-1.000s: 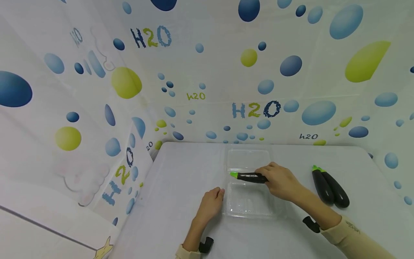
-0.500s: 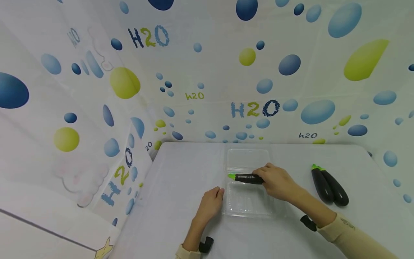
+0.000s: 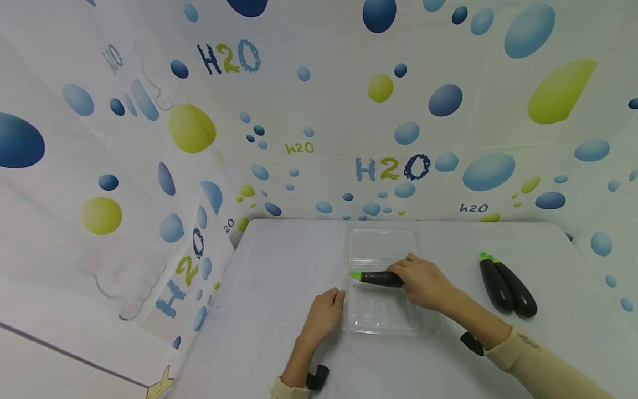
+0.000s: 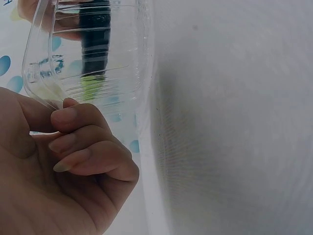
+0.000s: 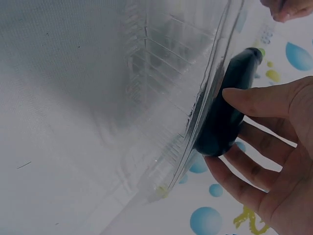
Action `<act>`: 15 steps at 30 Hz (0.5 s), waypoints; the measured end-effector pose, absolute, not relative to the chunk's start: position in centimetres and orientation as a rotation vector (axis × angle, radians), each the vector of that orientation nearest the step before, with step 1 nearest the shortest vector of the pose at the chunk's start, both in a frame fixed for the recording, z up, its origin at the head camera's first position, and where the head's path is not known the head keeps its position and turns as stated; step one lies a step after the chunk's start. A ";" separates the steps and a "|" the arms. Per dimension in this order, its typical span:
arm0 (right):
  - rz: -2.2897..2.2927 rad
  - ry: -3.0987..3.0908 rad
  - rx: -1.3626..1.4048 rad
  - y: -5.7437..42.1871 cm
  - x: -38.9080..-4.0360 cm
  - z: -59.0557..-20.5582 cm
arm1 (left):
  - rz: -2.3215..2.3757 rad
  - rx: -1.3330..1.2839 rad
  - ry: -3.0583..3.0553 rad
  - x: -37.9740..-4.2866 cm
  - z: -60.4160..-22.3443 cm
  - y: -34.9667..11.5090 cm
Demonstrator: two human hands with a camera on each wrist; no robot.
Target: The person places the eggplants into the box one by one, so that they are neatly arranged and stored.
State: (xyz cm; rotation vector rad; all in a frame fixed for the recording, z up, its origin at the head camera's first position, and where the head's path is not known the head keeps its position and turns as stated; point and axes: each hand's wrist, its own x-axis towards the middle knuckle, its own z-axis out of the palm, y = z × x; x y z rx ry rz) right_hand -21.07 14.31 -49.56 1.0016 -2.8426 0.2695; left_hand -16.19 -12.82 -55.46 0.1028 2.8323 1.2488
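My right hand (image 3: 423,281) grips a dark eggplant (image 3: 381,279) with a bright green stem end pointing left. It holds the eggplant sideways over the middle of a clear plastic clamshell box (image 3: 384,327), whose lid lies folded back on the far side. In the right wrist view the eggplant (image 5: 230,107) is close to the box's rim, thumb on one side and fingers on the other; whether it touches the rim I cannot tell. With thumb and curled fingers, my left hand (image 4: 83,156) pinches the left edge of the box (image 4: 132,54).
Two more eggplants (image 3: 508,288) lie side by side on the white tabletop (image 3: 279,266), right of the box. Behind the table hangs a white backdrop (image 3: 339,100) printed with blue and green bubbles. Black camera mounts (image 3: 318,378) sit at both wrists.
The right hand and its eggplant have shifted slightly left and toward the near side, coming over the box's near half. My left hand keeps its place at the box edge.
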 end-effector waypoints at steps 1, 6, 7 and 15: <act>0.259 -2.842 1.007 14.3 -21.1 -49.6 | 1.254 0.105 2.830 -16.2 -55.5 -12.8; 0.213 -2.826 1.032 14.0 -21.3 -49.9 | 1.269 0.116 2.829 -16.1 -55.6 -12.9; 0.208 -2.819 1.036 14.0 -21.3 -50.0 | 1.269 0.118 2.830 -16.1 -55.6 -12.9; 0.180 -2.804 1.044 13.6 -21.5 -50.6 | 1.272 0.121 2.819 -16.1 -55.4 -12.9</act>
